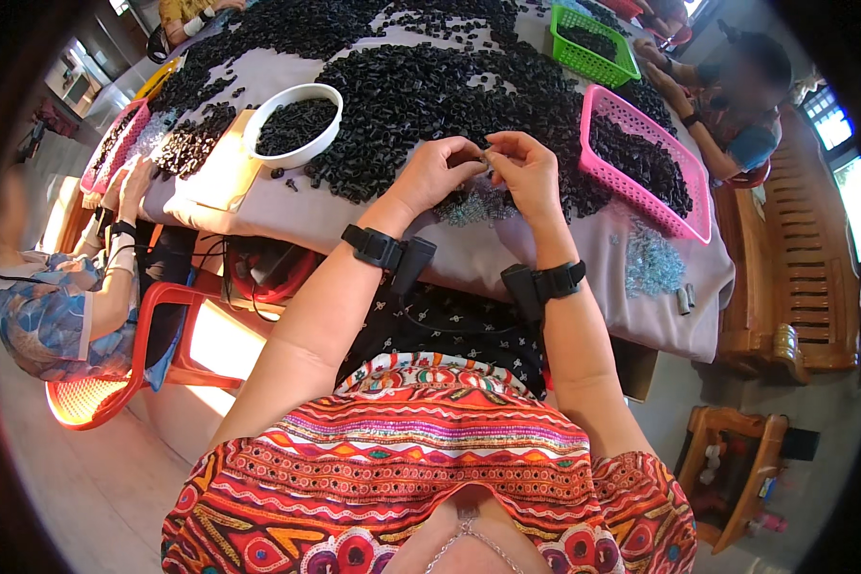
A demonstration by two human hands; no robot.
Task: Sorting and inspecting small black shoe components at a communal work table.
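Note:
My left hand (436, 173) and my right hand (529, 175) meet over the near part of the table, each with its fingertips pinched together. Whatever sits between them is too small to make out; only a tiny pale spot shows at the fingertips. Spread beneath and beyond both hands is a broad heap of small black parts (383, 110). Just below my hands lies a patch of small clear bluish pieces (478, 209). A white round bowl (302, 157) of black parts stands to the left, and a pink plastic basket (647, 218) with more of them is on the right.
A green basket (603, 69) holds black parts farther back. More clear pieces (652, 263) lie near the table's right corner. People work at the left and right sides. A red plastic chair (148, 335) stands left; a wooden bench (804, 258) is at right.

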